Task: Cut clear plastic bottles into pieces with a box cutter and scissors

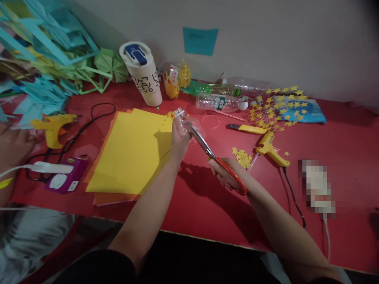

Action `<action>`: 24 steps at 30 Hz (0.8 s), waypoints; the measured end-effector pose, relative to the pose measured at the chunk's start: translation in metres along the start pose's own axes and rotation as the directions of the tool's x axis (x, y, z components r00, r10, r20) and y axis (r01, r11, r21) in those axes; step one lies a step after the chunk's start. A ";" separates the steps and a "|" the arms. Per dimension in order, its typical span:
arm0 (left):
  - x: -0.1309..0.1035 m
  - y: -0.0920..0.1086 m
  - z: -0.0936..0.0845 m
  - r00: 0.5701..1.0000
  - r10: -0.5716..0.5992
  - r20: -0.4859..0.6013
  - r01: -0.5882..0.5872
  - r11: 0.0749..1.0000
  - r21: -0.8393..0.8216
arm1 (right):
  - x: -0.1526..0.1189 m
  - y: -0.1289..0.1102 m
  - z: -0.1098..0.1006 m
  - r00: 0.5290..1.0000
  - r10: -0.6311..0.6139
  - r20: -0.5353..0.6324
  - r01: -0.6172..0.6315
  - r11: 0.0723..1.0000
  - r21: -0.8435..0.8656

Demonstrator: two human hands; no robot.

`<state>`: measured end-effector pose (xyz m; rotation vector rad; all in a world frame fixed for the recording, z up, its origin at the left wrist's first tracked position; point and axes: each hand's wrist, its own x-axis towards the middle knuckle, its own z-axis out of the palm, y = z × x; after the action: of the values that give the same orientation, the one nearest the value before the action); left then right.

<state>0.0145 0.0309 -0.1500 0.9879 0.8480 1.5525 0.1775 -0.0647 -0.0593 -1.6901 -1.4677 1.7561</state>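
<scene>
My left hand (180,140) is closed around a clear plastic bottle piece (180,113) whose neck, with a white ring, points up and away. In my right hand (222,173) is a pair of scissors (204,146) with red handles, my fingers wrapped about the grips. The blade tips reach the clear plastic just right of my left hand; how deep they cut in cannot be made out. Yellow paper sheets (127,150) lie under and left of my left forearm. Small yellow stars (243,157) are heaped beyond my right hand.
A yellow glue gun (271,150) and a utility knife (251,129) lie to the right. Plastic bottles (219,102) and a white tumbler (145,79) are along the wall. Another person's hand (14,144) rests at far left near a second glue gun (53,128) and a purple power strip (63,175).
</scene>
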 end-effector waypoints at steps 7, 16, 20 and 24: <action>0.002 0.000 -0.003 0.998 0.056 0.005 -0.056 0.998 0.033 | 0.001 0.002 -0.001 0.999 -0.025 0.022 0.024 1.000 0.013; 0.000 0.001 0.002 0.998 0.011 0.057 -0.013 0.999 0.049 | -0.001 -0.002 -0.009 0.998 -0.055 0.026 0.056 0.998 -0.027; -0.001 0.000 0.003 0.998 0.006 0.056 -0.009 0.999 0.053 | -0.003 -0.004 -0.009 0.999 -0.049 0.010 0.049 0.998 -0.029; 0.001 -0.003 0.001 0.998 0.016 0.060 -0.019 0.999 0.039 | -0.003 -0.006 -0.007 1.000 0.006 -0.009 -0.007 0.999 -0.036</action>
<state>0.0164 0.0321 -0.1521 1.0676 0.8327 1.5185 0.1818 -0.0611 -0.0512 -1.7202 -1.5006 1.7327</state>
